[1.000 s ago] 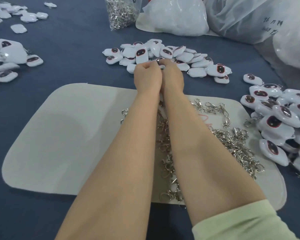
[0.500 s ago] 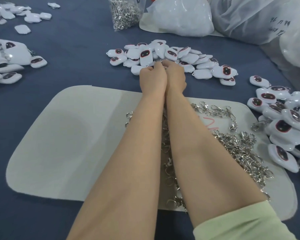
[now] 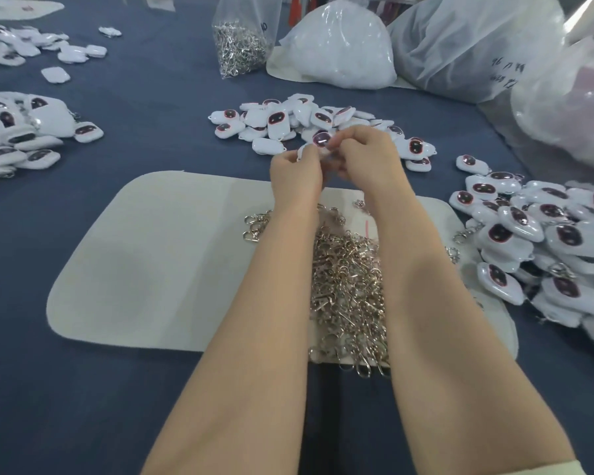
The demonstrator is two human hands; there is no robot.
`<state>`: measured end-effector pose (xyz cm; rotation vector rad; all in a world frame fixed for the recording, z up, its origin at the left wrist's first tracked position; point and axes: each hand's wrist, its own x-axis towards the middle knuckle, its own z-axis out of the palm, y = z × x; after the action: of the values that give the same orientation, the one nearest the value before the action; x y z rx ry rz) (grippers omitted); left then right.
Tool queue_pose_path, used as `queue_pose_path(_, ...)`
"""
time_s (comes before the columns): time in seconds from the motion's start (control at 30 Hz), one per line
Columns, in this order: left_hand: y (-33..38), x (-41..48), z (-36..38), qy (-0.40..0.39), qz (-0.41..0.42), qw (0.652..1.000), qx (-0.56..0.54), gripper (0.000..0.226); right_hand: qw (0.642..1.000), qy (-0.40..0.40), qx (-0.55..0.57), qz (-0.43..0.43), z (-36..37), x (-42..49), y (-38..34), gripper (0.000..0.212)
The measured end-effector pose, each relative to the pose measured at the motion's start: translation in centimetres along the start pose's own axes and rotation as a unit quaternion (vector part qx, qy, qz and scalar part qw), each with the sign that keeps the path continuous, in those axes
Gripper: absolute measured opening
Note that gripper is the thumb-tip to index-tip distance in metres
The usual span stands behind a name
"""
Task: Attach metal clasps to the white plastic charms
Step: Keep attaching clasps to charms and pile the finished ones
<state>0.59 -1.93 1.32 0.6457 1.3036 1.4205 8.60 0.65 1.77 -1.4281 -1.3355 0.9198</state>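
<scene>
Head, left hand (image 3: 297,173), right hand (image 3: 369,156) pinching charm (image 3: 320,138)

Held charm (image 3: 321,139) partly behind fingers (image 3: 352,140); rt charm pile (image 3: 567,235) past frame edge

Left hand (image 3: 295,173) and right hand (image 3: 369,157) pinch a charm (image 3: 321,138).
</scene>
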Motion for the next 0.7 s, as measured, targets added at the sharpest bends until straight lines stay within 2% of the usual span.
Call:
queue_pose_path(0.1,-0.7,-1.0,-0.6,-0.007,0.004,0.999,-0.034,0.019,0.995,-0.05,-0.082,-0.024,-1.4,-2.3,0.3,0.035)
queue_pose_path(0.2,-1.4,-2.0,-1.2,-0.005,0.003,1.0,-0.009,0.028,0.983,-0.092,-0.157,-0.026,-2.4,-4.1,0.5,0.032)
queue_pose_path(0.3,-1.9,-2.5,-1.8,0.002,0.015,1.0,-0.012,0.021,0.969,-0.062,-0.238,-0.029,-2.8,-5.0,0.8,0.023)
queue_pose_path(0.37,-2.2,-2.5,-2.3,-0.003,0.019,1.0,-0.004,0.02,0.954,-0.046,-0.294,-0.024,-2.7,-5.4,1.0,0.014)
queue_pose_path(0.43,-2.7,-2.4,-2.5,-0.022,0.016,1.0,0.015,0.021,0.929,-0.082,-0.36,0.001,-2.0,-5.5,1.2,0.023)
queue_pose_path(0.5,-3.1,-2.2,-2.6,-0.029,0.015,0.999,0.025,0.026,0.907,-0.096,-0.41,0.013,-1.0,-5.6,1.3,0.022)
queue_pose_path(0.63,-3.1,-1.8,-2.5,-0.033,0.022,0.999,0.001,0.027,0.9,-0.075,-0.429,0.011,-0.4,-5.5,1.4,0.019)
queue_pose_path(0.7,-2.9,-1.7,-2.7,-0.045,0.018,0.998,-0.028,0.026,0.911,-0.067,-0.406,0.018,-0.7,-5.5,1.5,0.027)
